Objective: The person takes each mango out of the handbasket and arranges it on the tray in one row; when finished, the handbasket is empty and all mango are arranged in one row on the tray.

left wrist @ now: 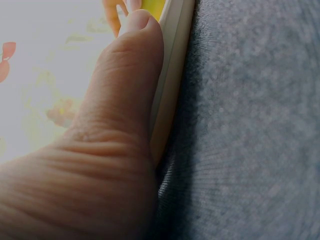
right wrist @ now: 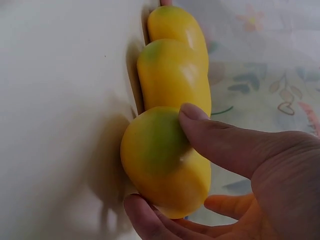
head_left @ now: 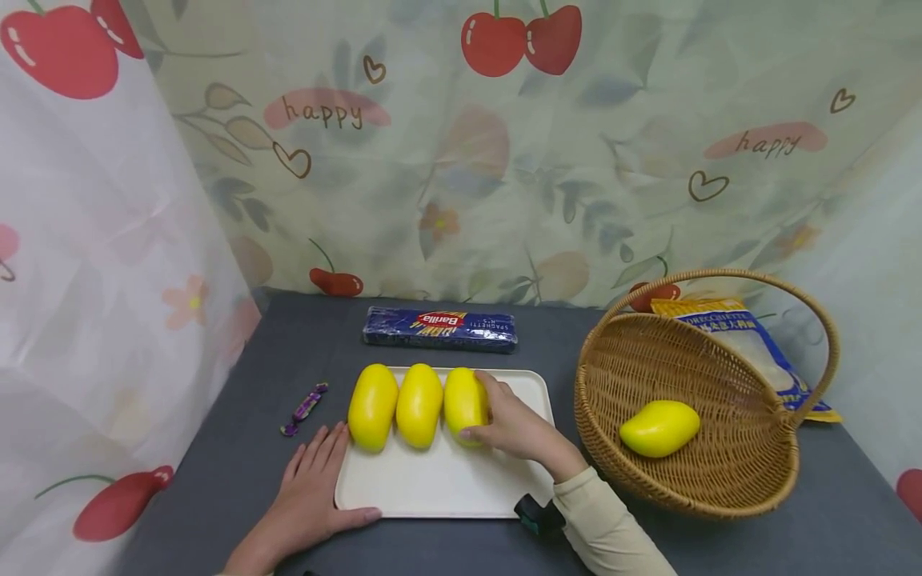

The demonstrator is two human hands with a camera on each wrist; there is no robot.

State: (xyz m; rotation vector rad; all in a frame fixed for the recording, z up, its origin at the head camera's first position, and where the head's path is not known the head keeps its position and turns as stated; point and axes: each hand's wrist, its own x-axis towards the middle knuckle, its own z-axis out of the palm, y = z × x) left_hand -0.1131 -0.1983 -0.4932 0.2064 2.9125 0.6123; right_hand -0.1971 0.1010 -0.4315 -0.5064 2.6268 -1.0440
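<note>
Three yellow mangoes stand side by side on a white rectangular tray: a left mango, a middle mango and a right mango. My right hand grips the right mango from its right side. In the right wrist view, the thumb lies on top of this mango, whose end is greenish, and the fingers curl round the other side. My left hand rests at the tray's left front corner, fingers straight along the left side, thumb at the front rim.
To the right stands a wicker basket with a tall handle and one mango inside. Behind it lies a pasta bag. A blue spaghetti pack lies beyond the tray, and a purple wrapped candy to its left. Printed curtains surround the grey table.
</note>
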